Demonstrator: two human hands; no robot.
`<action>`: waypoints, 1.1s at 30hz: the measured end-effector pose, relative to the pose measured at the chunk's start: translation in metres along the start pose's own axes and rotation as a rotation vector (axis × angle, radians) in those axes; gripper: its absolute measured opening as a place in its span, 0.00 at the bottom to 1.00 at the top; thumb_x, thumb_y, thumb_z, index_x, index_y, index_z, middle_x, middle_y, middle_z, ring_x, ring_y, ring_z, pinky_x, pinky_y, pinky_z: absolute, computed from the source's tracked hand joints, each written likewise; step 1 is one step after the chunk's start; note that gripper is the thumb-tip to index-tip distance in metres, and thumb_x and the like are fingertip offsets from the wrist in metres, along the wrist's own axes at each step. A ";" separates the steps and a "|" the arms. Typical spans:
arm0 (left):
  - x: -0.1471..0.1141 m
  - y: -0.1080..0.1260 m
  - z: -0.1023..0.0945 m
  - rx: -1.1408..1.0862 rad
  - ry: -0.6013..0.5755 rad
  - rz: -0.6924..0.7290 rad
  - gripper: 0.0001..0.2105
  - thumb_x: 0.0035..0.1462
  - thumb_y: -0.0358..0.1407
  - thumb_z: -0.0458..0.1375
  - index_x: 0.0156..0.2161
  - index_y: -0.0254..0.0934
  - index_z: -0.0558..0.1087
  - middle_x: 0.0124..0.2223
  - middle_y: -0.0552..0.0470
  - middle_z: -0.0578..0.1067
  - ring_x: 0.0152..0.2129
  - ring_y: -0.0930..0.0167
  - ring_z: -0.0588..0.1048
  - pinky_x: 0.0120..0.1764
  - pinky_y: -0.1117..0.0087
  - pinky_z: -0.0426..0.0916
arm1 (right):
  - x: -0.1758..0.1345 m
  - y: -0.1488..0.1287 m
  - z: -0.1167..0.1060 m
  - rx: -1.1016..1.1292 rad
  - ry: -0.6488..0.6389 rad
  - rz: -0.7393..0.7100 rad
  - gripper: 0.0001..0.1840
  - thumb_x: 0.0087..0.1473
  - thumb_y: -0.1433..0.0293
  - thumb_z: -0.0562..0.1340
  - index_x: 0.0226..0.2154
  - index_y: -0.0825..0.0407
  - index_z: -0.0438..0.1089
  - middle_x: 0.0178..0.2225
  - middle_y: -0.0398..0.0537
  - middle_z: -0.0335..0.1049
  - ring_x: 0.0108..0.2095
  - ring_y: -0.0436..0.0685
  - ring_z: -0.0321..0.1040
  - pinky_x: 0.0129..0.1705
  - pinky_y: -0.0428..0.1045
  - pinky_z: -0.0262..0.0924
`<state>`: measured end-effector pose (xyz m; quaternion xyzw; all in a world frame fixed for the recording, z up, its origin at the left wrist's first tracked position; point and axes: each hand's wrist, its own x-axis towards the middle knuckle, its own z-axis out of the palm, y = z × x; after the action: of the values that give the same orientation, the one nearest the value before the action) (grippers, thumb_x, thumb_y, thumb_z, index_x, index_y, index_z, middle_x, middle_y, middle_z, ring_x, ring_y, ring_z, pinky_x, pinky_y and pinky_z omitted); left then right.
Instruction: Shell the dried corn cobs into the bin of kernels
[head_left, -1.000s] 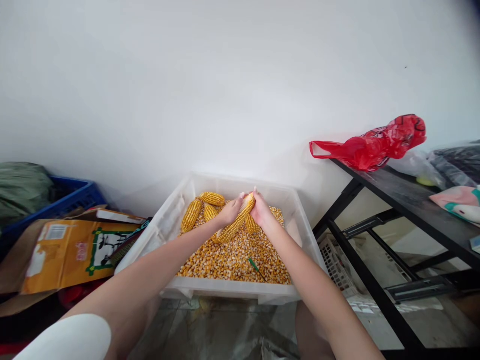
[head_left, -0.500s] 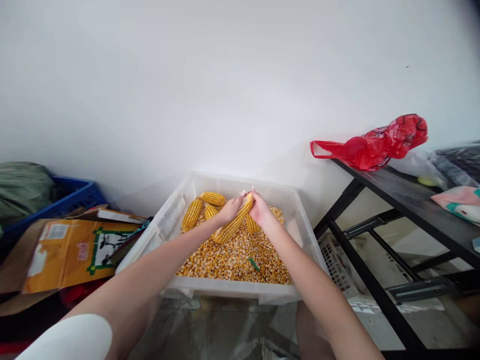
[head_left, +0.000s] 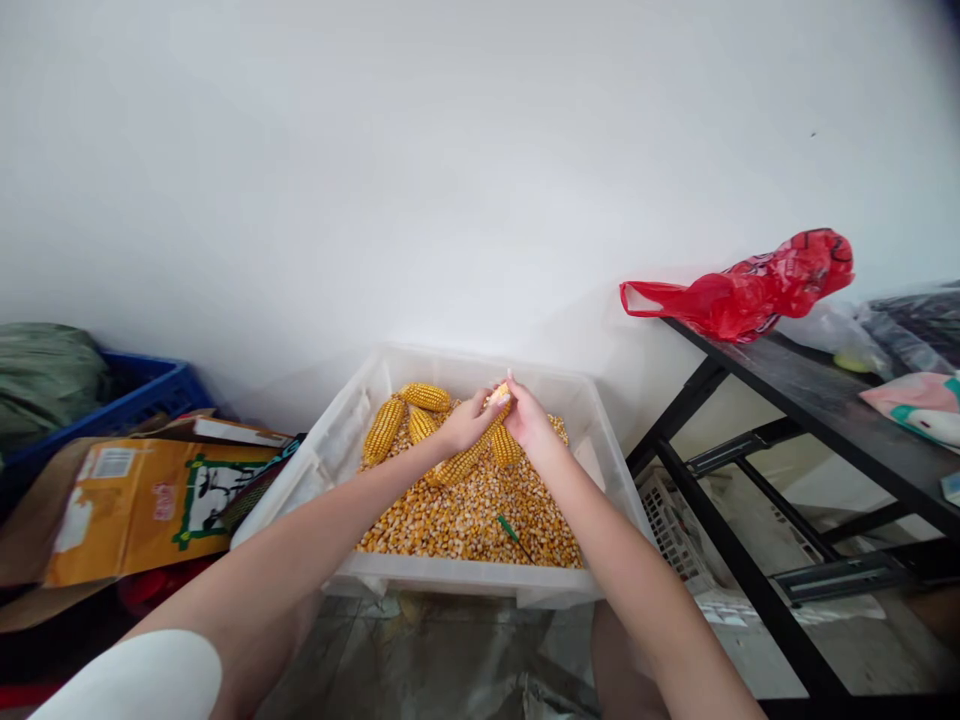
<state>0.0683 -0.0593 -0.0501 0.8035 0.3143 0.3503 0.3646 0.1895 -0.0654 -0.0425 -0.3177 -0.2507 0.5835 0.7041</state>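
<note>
Between both hands is a yellow corn cob (head_left: 459, 466), slanting from lower left up to its far tip, where pale bare patches show. My left hand (head_left: 469, 420) is closed on the cob near the upper end, thumb on the kernels. Around the far end on the other side curls my right hand (head_left: 526, 415). Below lies a layer of loose corn kernels (head_left: 465, 525) in a clear plastic bin (head_left: 450, 572). Several whole cobs rest on the kernels, among them one at the left (head_left: 384, 430) and one at the back (head_left: 426, 397). A thin green tool (head_left: 511, 532) lies on the kernels.
A black metal rack (head_left: 795, 390) stands at the right, with a red plastic bag (head_left: 750, 295) overhanging its corner. To the left are a torn orange carton (head_left: 150, 510) and a blue crate (head_left: 154, 385). A white wall (head_left: 450, 180) rises behind the bin.
My left hand has shifted slightly right and down along the cob, and its thumb now presses near the tip. More pale area shows at the tip.
</note>
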 end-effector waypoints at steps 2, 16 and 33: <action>0.000 0.001 0.000 0.056 -0.019 -0.001 0.26 0.55 0.53 0.41 0.46 0.34 0.65 0.39 0.46 0.74 0.37 0.64 0.72 0.41 0.66 0.63 | -0.001 0.001 0.001 -0.012 0.034 -0.004 0.09 0.46 0.66 0.63 0.22 0.54 0.67 0.22 0.41 0.70 0.25 0.47 0.65 0.33 0.44 0.60; 0.001 -0.003 -0.002 0.049 -0.125 0.047 0.27 0.57 0.52 0.38 0.48 0.32 0.64 0.47 0.44 0.72 0.45 0.64 0.69 0.47 0.68 0.60 | -0.011 -0.001 0.009 -0.042 0.126 0.048 0.14 0.49 0.62 0.60 0.20 0.54 0.65 0.19 0.42 0.69 0.22 0.48 0.65 0.29 0.45 0.61; 0.001 -0.002 -0.002 -0.006 -0.029 -0.024 0.28 0.53 0.53 0.45 0.52 0.34 0.64 0.48 0.47 0.72 0.45 0.63 0.69 0.48 0.66 0.61 | -0.008 -0.004 0.011 -0.004 0.048 0.095 0.11 0.50 0.65 0.59 0.21 0.53 0.65 0.20 0.40 0.69 0.22 0.48 0.65 0.29 0.44 0.61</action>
<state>0.0666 -0.0572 -0.0501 0.8037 0.3175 0.3351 0.3755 0.1833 -0.0721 -0.0320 -0.3443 -0.2196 0.6080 0.6808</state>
